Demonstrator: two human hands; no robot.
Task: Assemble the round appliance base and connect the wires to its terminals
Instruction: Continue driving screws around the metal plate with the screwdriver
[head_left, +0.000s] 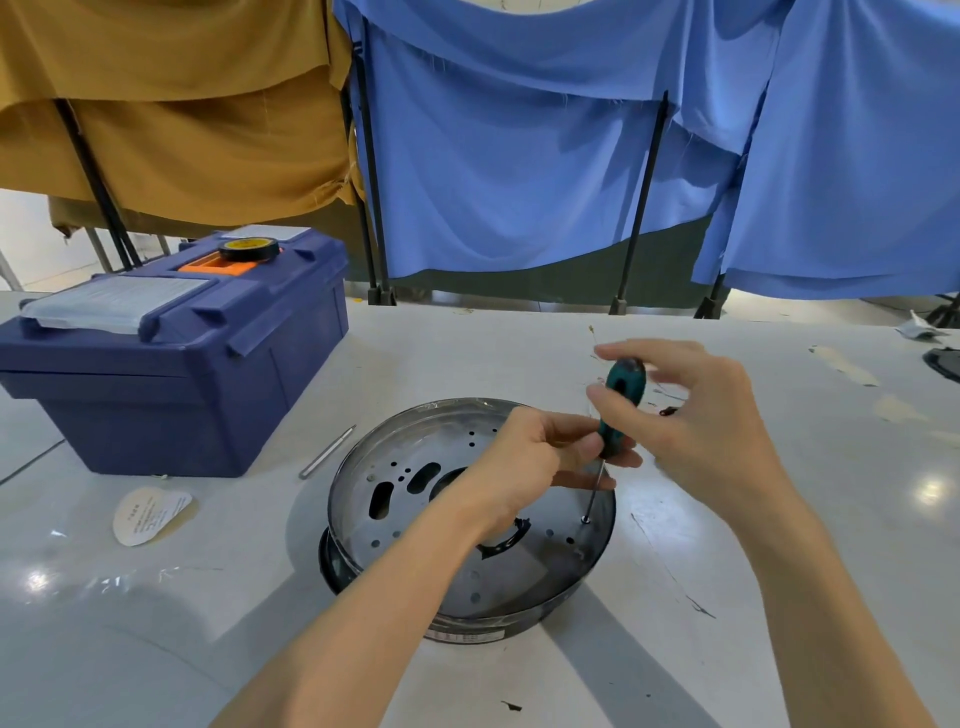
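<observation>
Head view. Lower centre: round appliance base (415, 499), perforated metal plate up, sitting offset on a black shell, resting on the white table (779, 545). Nearly upright over its right side: green-handled screwdriver (621, 395), tip down on a screw (586, 518) just inside the rim. Right hand (691, 415) pinching the handle top with its fingertips; left hand (524, 467) pinching the handle's lower end, forearm crossing over the plate. Left of the rim: thin metal rod (327, 451), paper label (148, 514), blue toolbox (171, 374) with a tape roll (249, 249) on its lid. Open tabletop at right and bottom of frame; blue cloth (519, 182) hanging along the far table edge.
</observation>
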